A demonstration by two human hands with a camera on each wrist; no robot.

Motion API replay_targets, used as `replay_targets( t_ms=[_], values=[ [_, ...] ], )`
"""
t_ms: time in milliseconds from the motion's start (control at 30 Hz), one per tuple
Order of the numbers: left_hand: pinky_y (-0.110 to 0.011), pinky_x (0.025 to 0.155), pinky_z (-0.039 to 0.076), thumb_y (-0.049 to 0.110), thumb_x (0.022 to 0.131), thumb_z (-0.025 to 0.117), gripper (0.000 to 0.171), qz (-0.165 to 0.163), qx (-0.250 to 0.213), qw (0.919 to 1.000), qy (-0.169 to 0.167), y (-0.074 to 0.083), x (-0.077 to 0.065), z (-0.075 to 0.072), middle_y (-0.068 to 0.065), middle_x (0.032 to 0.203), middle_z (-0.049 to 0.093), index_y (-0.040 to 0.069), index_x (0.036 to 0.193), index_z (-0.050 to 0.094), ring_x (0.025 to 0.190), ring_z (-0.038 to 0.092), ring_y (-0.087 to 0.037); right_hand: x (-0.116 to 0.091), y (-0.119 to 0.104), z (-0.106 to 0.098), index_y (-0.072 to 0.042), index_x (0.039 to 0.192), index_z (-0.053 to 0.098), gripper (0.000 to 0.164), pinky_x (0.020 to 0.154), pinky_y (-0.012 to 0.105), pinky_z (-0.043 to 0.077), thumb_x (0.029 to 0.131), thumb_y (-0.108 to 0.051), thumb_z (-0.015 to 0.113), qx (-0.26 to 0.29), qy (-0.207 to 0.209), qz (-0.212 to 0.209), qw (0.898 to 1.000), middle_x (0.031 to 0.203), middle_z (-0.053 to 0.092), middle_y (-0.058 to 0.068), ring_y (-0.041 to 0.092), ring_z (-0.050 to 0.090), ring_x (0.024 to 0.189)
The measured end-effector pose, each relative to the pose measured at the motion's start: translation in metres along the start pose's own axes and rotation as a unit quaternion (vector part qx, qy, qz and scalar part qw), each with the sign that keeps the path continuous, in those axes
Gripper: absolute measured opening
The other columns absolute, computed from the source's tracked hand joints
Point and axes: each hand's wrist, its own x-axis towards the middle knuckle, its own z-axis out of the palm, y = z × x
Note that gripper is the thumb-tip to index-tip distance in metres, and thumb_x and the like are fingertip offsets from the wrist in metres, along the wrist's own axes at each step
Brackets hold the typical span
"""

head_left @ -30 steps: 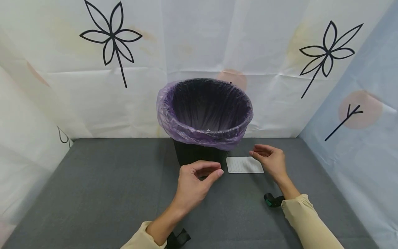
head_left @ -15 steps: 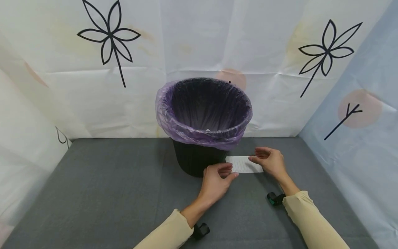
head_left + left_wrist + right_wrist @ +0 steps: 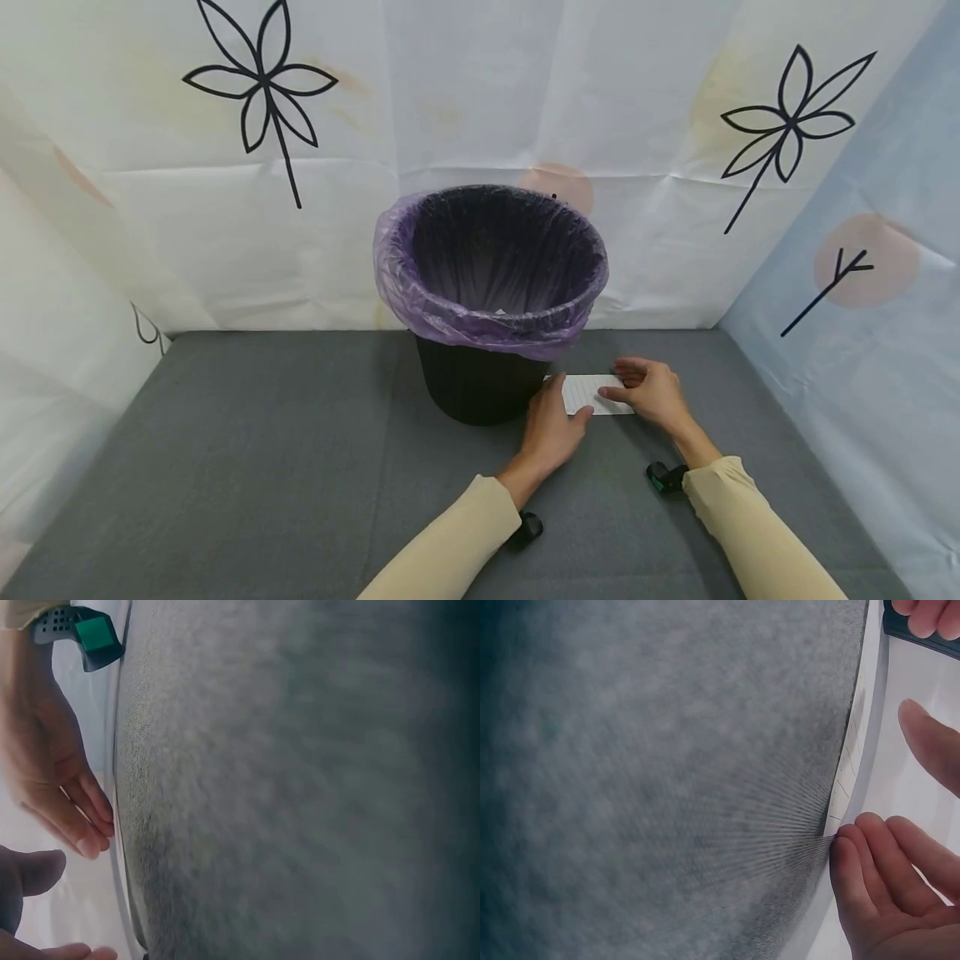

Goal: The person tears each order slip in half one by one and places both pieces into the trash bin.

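Observation:
A small white sheet of lined paper [image 3: 581,392] lies flat on the grey surface, right of a black bin [image 3: 480,379] with a purple liner. My left hand [image 3: 551,433] is beside the bin at the paper's left end, covering part of it. Its thumb stands apart from the fingers. At the right end, my right hand [image 3: 652,396] has its thumb over the paper in the head view. In the right wrist view its fingertips [image 3: 847,840] meet the paper's end, thumb spread away. Neither hand visibly grips anything.
The bin's purple liner [image 3: 480,329] folds over its rim, and a small white scrap lies inside. A white patterned cloth wall [image 3: 465,108] rises behind the bin. Grey table surface [image 3: 247,450] stretches to the left.
My left hand has moved right and forward, from in front of the bin to the paper's left end. The right hand has lowered slightly over the right end.

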Motion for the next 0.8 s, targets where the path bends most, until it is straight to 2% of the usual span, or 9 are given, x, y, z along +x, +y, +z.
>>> replay_targets(
  t_ms=[133,267,400,533,667,800],
  values=[
    [-0.043,0.117,0.033,0.019,0.096,0.071,0.071,-0.015,0.021,0.9995,-0.019,0.0003,0.0046,0.0064,-0.023,0.156,0.039,-0.008,0.152,0.035,0.143,0.04,-0.035,-0.0003,-0.0035,-0.0004,0.012,0.133,0.058,0.063,0.092,0.054,0.053,0.085,-0.018,0.085,-0.02,-0.012,-0.017,1.0,0.129,0.063,0.028,0.044,0.064,0.113],
    [-0.043,0.118,0.031,0.017,0.095,0.071,0.074,-0.02,0.038,0.9985,-0.033,0.0018,0.0048,0.0091,-0.023,0.158,0.035,-0.009,0.153,0.033,0.145,0.036,-0.035,0.0008,-0.0043,0.0006,0.013,0.131,0.06,0.065,0.093,0.055,0.052,0.081,-0.017,0.088,-0.054,-0.016,-0.034,0.998,0.127,0.064,0.028,0.044,0.065,0.111],
    [-0.043,0.116,0.034,0.014,0.094,0.072,0.072,-0.022,0.038,0.9985,-0.033,0.0036,0.0031,0.0083,-0.023,0.156,0.039,-0.008,0.151,0.036,0.142,0.041,-0.036,0.0013,-0.002,0.0015,0.011,0.128,0.063,0.065,0.093,0.056,0.051,0.076,-0.017,0.09,-0.083,-0.015,-0.051,0.995,0.124,0.066,0.028,0.043,0.066,0.11],
    [-0.043,0.115,0.036,0.01,0.09,0.075,0.071,-0.014,0.041,0.9986,-0.029,0.0029,0.0026,0.0068,-0.022,0.153,0.043,-0.009,0.149,0.039,0.139,0.045,-0.035,-0.0001,-0.0007,0.0008,0.011,0.124,0.065,0.062,0.093,0.056,0.051,0.075,-0.017,0.091,-0.085,-0.02,-0.06,0.994,0.121,0.067,0.028,0.043,0.066,0.11],
    [-0.041,0.114,0.037,0.009,0.086,0.078,0.073,0.002,0.071,0.9969,-0.035,0.0018,0.0029,0.0053,-0.021,0.149,0.047,-0.009,0.147,0.042,0.137,0.047,-0.034,-0.0027,-0.0006,-0.0012,0.008,0.118,0.069,0.056,0.089,0.054,0.053,0.075,-0.018,0.092,-0.08,-0.034,-0.064,0.994,0.114,0.071,0.024,0.041,0.068,0.104],
    [-0.04,0.115,0.035,0.013,0.084,0.081,0.068,0.021,0.113,0.9924,-0.042,0.0008,0.0028,0.0045,-0.018,0.141,0.055,-0.006,0.142,0.051,0.133,0.051,-0.032,-0.0054,-0.0007,-0.0038,0.006,0.109,0.073,0.046,0.078,0.045,0.055,0.074,-0.017,0.092,-0.062,-0.059,-0.069,0.994,0.103,0.074,0.018,0.032,0.07,0.091]
  ],
)
